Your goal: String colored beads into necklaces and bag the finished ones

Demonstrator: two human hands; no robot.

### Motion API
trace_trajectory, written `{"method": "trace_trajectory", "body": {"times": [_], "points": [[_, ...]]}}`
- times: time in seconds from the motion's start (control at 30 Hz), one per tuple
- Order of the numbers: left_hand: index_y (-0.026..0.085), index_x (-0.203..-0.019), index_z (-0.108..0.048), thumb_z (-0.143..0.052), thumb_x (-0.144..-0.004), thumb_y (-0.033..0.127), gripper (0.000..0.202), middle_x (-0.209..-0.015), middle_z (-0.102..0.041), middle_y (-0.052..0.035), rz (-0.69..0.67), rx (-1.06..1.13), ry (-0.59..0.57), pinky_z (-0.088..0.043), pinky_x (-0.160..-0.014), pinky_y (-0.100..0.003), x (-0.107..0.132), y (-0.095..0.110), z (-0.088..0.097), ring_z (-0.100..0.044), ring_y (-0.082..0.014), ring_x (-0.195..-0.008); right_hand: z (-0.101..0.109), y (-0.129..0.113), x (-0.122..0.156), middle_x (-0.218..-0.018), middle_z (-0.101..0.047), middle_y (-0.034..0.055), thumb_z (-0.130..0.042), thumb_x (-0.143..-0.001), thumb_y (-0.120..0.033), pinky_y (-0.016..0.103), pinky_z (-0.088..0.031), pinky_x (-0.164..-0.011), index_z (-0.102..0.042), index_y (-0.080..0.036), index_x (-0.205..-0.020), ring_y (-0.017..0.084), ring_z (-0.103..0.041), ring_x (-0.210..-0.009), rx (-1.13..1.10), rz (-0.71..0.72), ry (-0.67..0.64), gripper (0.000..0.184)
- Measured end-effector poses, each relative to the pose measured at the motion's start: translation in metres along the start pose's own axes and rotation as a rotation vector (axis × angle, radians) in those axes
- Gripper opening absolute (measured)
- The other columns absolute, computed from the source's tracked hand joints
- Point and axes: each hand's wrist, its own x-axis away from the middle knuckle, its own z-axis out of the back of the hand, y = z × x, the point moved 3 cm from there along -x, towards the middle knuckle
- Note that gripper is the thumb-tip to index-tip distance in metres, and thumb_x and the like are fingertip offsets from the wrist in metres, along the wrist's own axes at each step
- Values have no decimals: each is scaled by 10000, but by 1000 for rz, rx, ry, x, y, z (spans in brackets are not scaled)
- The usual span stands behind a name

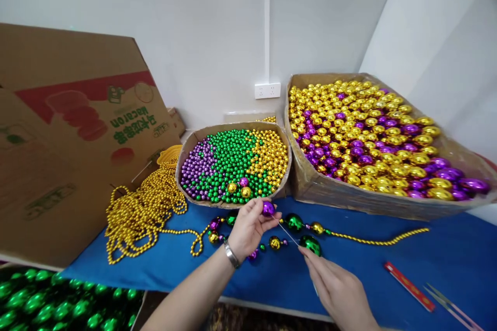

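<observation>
1. The left hand (pixel 250 227) has a closed grip, thumb and fingers pinching a shiny purple bead (pixel 267 209); the bead is held above the worktop (pixel 388 253), just in front of the carton of small beads (pixel 178 173).
2. The right hand (pixel 336 287) also has a closed grip, its fingertips pinching a thin rod (pixel 286 230); the rod's long axis slants across the view, its upper-left end at the purple bead, its lower-right end at the right fingertips; the bead looks roundish, so its own long axis cannot be told.
3. Beneath the hands lies a strand with a large green bead (pixel 294 222); from it a twisted gold length (pixel 368 239) stretches rightward.
4. Gold bead chains (pixel 143 212) lie heaped to the left; a red packet (pixel 409 286) lies slantwise to the right.
</observation>
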Motion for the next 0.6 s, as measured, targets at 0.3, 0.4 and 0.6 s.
{"method": "trace_trajectory", "body": {"times": [0.3, 0.4, 0.6], "points": [[140, -946, -597, -730, -713, 299, 312, -990, -638, -81, -66, -30, -39, -526, -756, -331, 9, -8, -4, -672, -220, -840, -4, -2, 0, -921, -734, 59, -357, -928, -216, 200, -557, -673, -642, -176, -1097, 151, -710, -747, -121, -52, 2, 334], [140, -953, -587, -728, -716, 311, 324, -973, -644, -81, -50, -10, -36, -525, -742, -316, 9, -10, -3, -672, -218, -840, -5, -3, -1, -938, -731, 58, -351, -936, -225, 184, -553, -666, -640, -191, -1109, 150, -708, -774, -194, -61, -44, 339], [139, -938, -582, -736, -706, 301, 322, -910, -648, -63, -94, -81, 5, -531, -724, -317, 10, -11, 3, -671, -218, -825, -5, -2, 0, -861, -742, 53, -367, -930, -220, 185, -552, -613, -674, -182, -1048, 153, -712, -696, -33, 14, 47, 331]]}}
